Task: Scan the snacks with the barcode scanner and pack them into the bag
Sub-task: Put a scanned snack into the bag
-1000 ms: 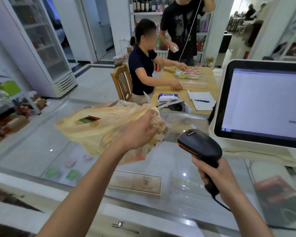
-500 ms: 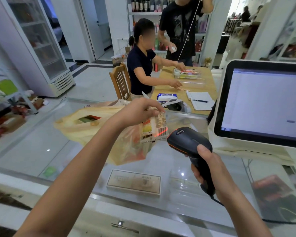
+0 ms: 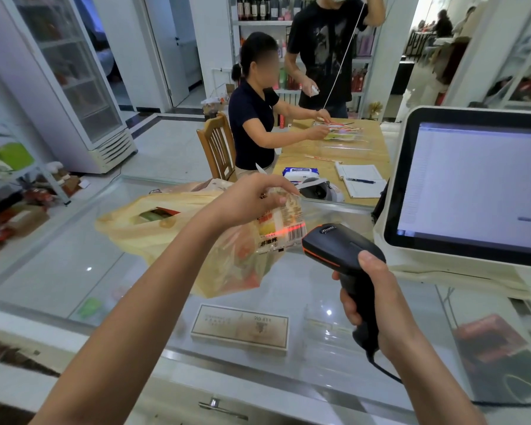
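Above the glass surface (image 3: 59, 271), the left grip (image 3: 252, 197) clasps the snack packet (image 3: 284, 222), barcode turned right toward the scanner (image 3: 334, 243), clenched in the right grip (image 3: 371, 296) just beside it.

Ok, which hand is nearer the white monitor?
Right. Right hand grips the black barcode scanner below the white monitor; left hand holds the clear snack packet farther left.

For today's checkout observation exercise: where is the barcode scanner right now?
Head view, right of centre: the barcode scanner is gripped by the right hand above the glass counter, pointing at the snack packet in the left hand.
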